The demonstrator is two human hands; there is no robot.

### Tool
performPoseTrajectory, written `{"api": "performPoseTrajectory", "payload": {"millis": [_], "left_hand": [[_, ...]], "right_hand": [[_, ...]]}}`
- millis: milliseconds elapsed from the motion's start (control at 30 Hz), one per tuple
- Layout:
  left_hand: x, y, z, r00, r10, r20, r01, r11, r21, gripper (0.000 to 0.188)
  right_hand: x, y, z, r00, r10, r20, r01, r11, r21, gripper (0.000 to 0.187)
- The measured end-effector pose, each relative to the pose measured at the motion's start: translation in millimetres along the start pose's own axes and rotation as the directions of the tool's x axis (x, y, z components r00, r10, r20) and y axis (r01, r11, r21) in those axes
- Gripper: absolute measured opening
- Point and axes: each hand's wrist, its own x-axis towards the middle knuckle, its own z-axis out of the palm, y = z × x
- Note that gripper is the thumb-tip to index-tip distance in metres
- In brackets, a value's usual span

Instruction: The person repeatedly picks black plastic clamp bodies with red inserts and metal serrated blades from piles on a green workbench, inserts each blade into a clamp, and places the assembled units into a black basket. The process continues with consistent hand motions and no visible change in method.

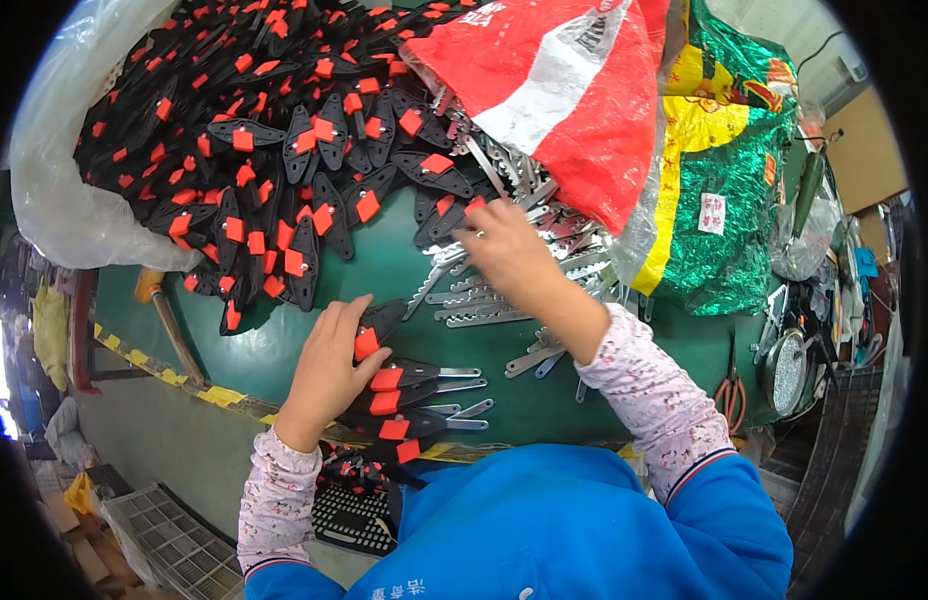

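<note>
Near the table's front edge, my left hand (329, 362) grips a black plastic handle (386, 316) with a red tab, thumb on one side and fingers on the other. Below it, several similar black handles (416, 395) with red tabs lie in a row, notched-end metal strips (464, 386) sticking out to the right. My right hand (509, 250) reaches into the heap of silver toothed metal strips (484, 300), its fingers curled together at the heap's left side. What those fingertips hold, if anything, is hidden. Beyond, a large pile of black handles (329, 215) with red tabs spreads across the table.
A red and white bag (554, 90) and a green and yellow sack (724, 180) stand behind the strips. Clear plastic wrap (59, 180) edges the pile. A hammer (172, 325) lies at left, red-handled pliers (730, 390) and a round metal tin (787, 370) at right.
</note>
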Motion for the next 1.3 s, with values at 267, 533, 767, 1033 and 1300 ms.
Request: {"api": "performPoseTrajectory", "payload": {"millis": [267,533,767,1033,1300], "left_hand": [[6.0,-1.6,1.1,0.999,0.026,-0.027,-0.027,0.998,-0.057,0.067],[5.1,-7.0,-2.8,0.998,0.068,0.003,-0.067,0.993,-0.099,0.064],[4.2,-8.3,-4.2,0.993,0.113,0.021,-0.11,0.986,-0.126,0.065],[8.4,4.7,-2.6,0.977,0.212,-0.018,-0.212,0.977,-0.003,0.065],[17.7,13.9,-9.2,0.967,0.254,0.011,-0.253,0.967,-0.035,0.06]], "right_hand": [[-11.5,19.0,-7.8,0.992,0.066,0.109,-0.095,0.956,0.277,0.014],[-10.5,-20.3,-20.2,0.995,-0.013,-0.096,0.05,0.915,0.399,0.02],[-9.5,-27.2,-26.2,0.983,-0.172,-0.064,0.184,0.935,0.304,0.023],[-9.5,-39.0,-36.3,0.999,-0.009,-0.04,0.019,0.969,0.246,0.03],[-14.9,-55.8,-32.8,0.996,-0.002,0.085,-0.028,0.936,0.35,0.036]]}}
